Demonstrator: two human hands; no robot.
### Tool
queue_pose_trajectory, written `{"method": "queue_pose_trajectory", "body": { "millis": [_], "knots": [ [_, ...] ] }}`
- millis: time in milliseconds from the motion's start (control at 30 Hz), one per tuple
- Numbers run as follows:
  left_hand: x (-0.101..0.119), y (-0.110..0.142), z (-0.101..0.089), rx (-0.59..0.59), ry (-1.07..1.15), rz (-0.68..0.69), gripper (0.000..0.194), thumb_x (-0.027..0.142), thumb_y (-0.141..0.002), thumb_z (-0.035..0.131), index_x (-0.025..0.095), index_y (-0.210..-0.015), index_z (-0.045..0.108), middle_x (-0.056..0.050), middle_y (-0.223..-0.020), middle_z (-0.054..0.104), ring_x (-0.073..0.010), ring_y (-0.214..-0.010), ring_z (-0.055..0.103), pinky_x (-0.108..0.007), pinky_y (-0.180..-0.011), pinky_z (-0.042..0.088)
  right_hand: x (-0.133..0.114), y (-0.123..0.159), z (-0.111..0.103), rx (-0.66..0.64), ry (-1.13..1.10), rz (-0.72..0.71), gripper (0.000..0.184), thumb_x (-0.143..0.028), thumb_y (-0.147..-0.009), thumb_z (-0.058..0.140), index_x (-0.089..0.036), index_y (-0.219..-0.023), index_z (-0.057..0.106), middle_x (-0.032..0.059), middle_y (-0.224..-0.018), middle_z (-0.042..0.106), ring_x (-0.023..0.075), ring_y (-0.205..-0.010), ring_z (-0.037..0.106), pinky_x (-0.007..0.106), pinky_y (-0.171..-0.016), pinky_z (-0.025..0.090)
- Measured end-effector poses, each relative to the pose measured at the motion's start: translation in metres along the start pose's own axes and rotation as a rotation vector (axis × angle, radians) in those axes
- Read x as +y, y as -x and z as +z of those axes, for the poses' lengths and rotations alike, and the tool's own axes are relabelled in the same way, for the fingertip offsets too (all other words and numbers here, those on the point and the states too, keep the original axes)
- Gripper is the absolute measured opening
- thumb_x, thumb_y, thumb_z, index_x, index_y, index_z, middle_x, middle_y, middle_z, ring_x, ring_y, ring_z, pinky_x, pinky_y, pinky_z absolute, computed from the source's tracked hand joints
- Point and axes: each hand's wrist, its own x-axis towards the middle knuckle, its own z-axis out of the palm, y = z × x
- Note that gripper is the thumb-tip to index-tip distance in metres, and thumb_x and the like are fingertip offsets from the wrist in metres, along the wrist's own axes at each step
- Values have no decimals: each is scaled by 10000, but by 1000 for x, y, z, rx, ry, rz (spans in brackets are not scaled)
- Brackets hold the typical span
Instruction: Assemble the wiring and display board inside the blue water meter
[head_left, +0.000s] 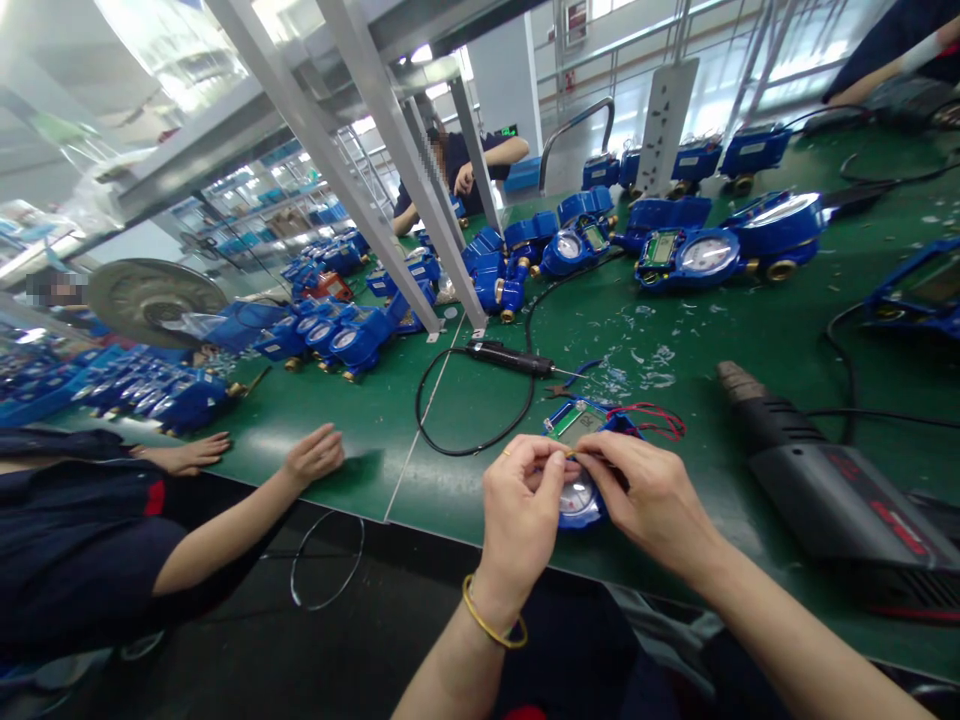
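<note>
My left hand (525, 505) and my right hand (651, 490) meet over a blue water meter (581, 518) near the table's front edge. Both pinch a thin yellow piece (571, 454) between the fingertips, too small to make out fully. The meter's grey display (583, 425) sits on a green board beyond my fingers. My left fingers partly cover its round dial (576, 494). Red and black wires (660, 412) curl out at the meter's far right. Just behind it lie pliers or cutters (566, 388) with blue handles.
A black electric screwdriver (514, 357) with a looped cable lies behind the meter. On the right rests a heat gun (832, 470). Several blue meters (697, 255) and plastic scraps cover the green table (465, 400). Metal posts (390, 170) rise at left; a co-worker's hand (315, 455) is nearby.
</note>
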Motion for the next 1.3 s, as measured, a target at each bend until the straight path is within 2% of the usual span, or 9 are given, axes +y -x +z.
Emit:
{"method": "queue_pose_trajectory", "body": {
  "millis": [167,300,467,633,800,967,1100,1300],
  "knots": [
    [4,-3,0,23,-12,-12,73,211,-812,659,145,-789,638,-25,-801,637,-132,-693,676,-213,-662,581,-1,1,0,-5,6,-28,95,-136,-980,499,-169,-949,583,19,-862,669,146,-743,631,266,-702,467],
    [7,-4,3,56,-53,-12,29,156,-761,640,137,-756,620,-12,-746,619,-112,-628,650,-183,-596,557,-3,1,1,-5,74,-86,127,-142,-988,479,-162,-952,599,37,-852,673,160,-742,625,287,-709,467],
    [7,-1,2,43,-37,2,50,147,-768,608,131,-760,655,-34,-808,632,-135,-676,689,-208,-632,589,-3,1,2,40,105,-122,131,-120,-984,471,-144,-953,596,44,-825,662,165,-711,611,291,-685,461],
    [4,-1,-1,1,-19,12,62,174,-804,629,131,-824,668,-50,-879,642,-149,-752,699,-230,-695,605,0,2,1,20,75,-98,116,-127,-988,479,-148,-972,592,44,-863,669,163,-752,621,286,-709,468],
    [5,3,0,-2,-143,102,42,126,-806,622,142,-778,649,-16,-822,600,-105,-678,634,-195,-638,568,0,8,1,44,110,-151,104,-126,-992,485,-153,-980,584,45,-851,662,157,-741,605,285,-710,460],
    [4,12,4,40,-234,157,97,70,-772,600,153,-755,649,-23,-824,590,-123,-693,623,-209,-608,563,-3,16,3,68,133,-205,108,-68,-963,498,-127,-1008,576,61,-824,648,163,-723,595,296,-691,451],
    [0,16,8,124,-416,294,148,28,-739,552,170,-736,594,-17,-782,565,-138,-701,593,-229,-599,523,-5,18,6,105,168,-287,137,-48,-957,463,-105,-1024,568,87,-829,657,186,-742,621,317,-697,460],
    [-2,16,9,166,-552,365,182,13,-748,500,183,-693,535,-16,-742,548,-146,-676,558,-261,-601,467,-6,20,9,127,161,-286,167,-33,-941,469,-98,-1065,561,82,-820,659,188,-727,627,325,-711,482]
  ]
}}
